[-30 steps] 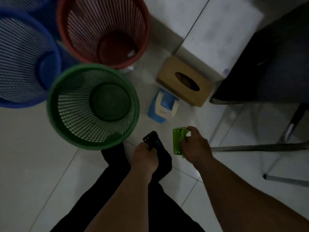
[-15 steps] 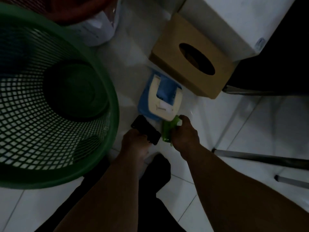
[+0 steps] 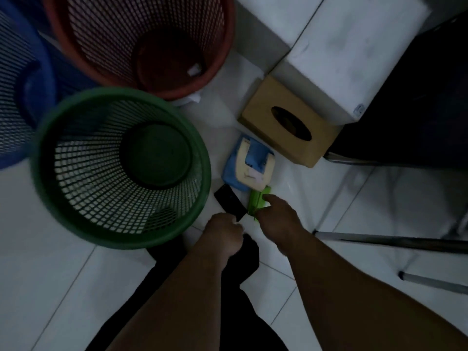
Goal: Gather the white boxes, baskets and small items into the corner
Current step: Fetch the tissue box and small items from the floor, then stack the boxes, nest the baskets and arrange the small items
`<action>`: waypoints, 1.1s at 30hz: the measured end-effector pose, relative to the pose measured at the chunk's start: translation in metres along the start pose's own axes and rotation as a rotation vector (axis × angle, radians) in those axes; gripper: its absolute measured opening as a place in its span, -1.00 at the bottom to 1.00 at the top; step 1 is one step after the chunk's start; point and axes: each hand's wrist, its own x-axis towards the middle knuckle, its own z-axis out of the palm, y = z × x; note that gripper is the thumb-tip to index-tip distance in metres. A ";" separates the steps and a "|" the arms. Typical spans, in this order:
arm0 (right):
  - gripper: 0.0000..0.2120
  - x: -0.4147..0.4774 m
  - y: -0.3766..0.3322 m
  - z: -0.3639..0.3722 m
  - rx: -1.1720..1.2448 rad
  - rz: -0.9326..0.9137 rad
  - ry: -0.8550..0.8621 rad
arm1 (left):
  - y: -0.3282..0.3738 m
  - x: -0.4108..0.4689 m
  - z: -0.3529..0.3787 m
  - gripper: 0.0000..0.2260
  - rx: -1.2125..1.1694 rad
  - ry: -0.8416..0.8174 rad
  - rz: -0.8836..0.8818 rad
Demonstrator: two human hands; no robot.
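The left hand has a tight grip on the near end of a flat black thing. Its long side points away from the grip, toward the green basket. The right hand pinches a green piece. It points out from that grip to the blue and cream thing on the floor.

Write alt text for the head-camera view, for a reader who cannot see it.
A person's left hand grips a flat black item and the right hand a bright green item, above a tiled floor. Nearby stand a green basket, red basket, blue basket, brown tissue box and white boxes.
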 end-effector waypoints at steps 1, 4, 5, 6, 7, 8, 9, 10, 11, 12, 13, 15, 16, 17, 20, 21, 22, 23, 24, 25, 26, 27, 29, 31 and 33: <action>-0.59 -0.012 -0.006 -0.003 0.007 -0.020 -0.023 | 0.003 -0.018 -0.004 -0.72 0.037 -0.032 0.038; -0.60 -0.071 -0.030 -0.016 0.027 -0.083 -0.053 | 0.009 -0.069 -0.019 -0.83 0.105 -0.081 0.150; -0.66 -0.091 -0.038 -0.022 0.042 -0.102 -0.050 | 0.012 -0.089 -0.027 -0.78 0.147 -0.076 0.175; -0.71 -0.112 -0.048 -0.030 0.061 -0.115 -0.044 | 0.016 -0.110 -0.036 -0.76 0.188 -0.057 0.183; -0.68 -0.137 -0.057 -0.038 0.078 -0.122 -0.046 | 0.022 -0.137 -0.049 -0.79 0.235 -0.047 0.171; -0.63 -0.166 -0.068 -0.048 0.082 -0.151 -0.044 | 0.028 -0.161 -0.062 -0.81 0.265 -0.016 0.199; -0.57 -0.193 -0.077 -0.059 0.085 -0.176 -0.038 | 0.037 -0.190 -0.078 -0.79 0.297 0.034 0.218; -0.56 -0.222 -0.087 -0.071 0.083 -0.204 -0.030 | 0.047 -0.217 -0.094 -0.77 0.308 0.091 0.236; -0.57 -0.249 -0.098 -0.083 0.073 -0.222 -0.008 | 0.060 -0.249 -0.112 -0.76 0.338 0.134 0.237; -0.60 -0.276 -0.108 -0.096 0.067 -0.243 0.025 | 0.071 -0.276 -0.129 -0.76 0.400 0.166 0.256; -0.61 -0.300 -0.119 -0.108 0.065 -0.253 0.060 | 0.083 -0.305 -0.147 -0.76 0.478 0.201 0.291; -0.62 -0.344 -0.139 -0.131 0.083 -0.286 0.108 | 0.101 -0.352 -0.182 -0.78 0.548 0.276 0.373; -0.62 -0.364 -0.150 -0.142 0.085 -0.308 0.126 | 0.109 -0.369 -0.199 -0.79 0.554 0.294 0.411; -0.61 -0.378 -0.158 -0.151 0.077 -0.315 0.140 | 0.115 -0.386 -0.217 -0.81 0.572 0.316 0.446; -0.64 -0.409 -0.183 -0.173 0.045 -0.358 0.195 | 0.128 -0.422 -0.265 -0.80 0.682 0.382 0.520; -0.66 -0.418 -0.194 -0.180 0.047 -0.358 0.218 | 0.136 -0.433 -0.283 -0.78 0.716 0.393 0.544; -0.65 -0.426 -0.203 -0.184 0.054 -0.357 0.247 | 0.144 -0.440 -0.299 -0.77 0.743 0.391 0.576; -0.62 -0.433 -0.213 -0.188 0.071 -0.342 0.279 | 0.152 -0.451 -0.315 -0.76 0.756 0.375 0.613; -0.60 -0.438 -0.223 -0.190 0.105 -0.333 0.313 | 0.158 -0.459 -0.330 -0.75 0.765 0.367 0.654; -0.58 -0.445 -0.233 -0.192 0.138 -0.318 0.332 | 0.162 -0.467 -0.345 -0.74 0.773 0.363 0.677; -0.58 -0.448 -0.241 -0.192 0.157 -0.330 0.351 | 0.166 -0.474 -0.358 -0.74 0.783 0.366 0.694; -0.57 -0.453 -0.249 -0.190 0.171 -0.335 0.368 | 0.169 -0.481 -0.371 -0.74 0.805 0.375 0.698; -0.57 -0.465 -0.263 -0.187 0.218 -0.358 0.406 | 0.174 -0.489 -0.393 -0.77 0.854 0.421 0.708; -0.58 -0.476 -0.272 -0.185 0.254 -0.374 0.443 | 0.179 -0.496 -0.407 -0.78 0.887 0.445 0.708; -0.58 -0.485 -0.273 -0.188 0.259 -0.366 0.470 | 0.183 -0.503 -0.412 -0.75 0.899 0.436 0.717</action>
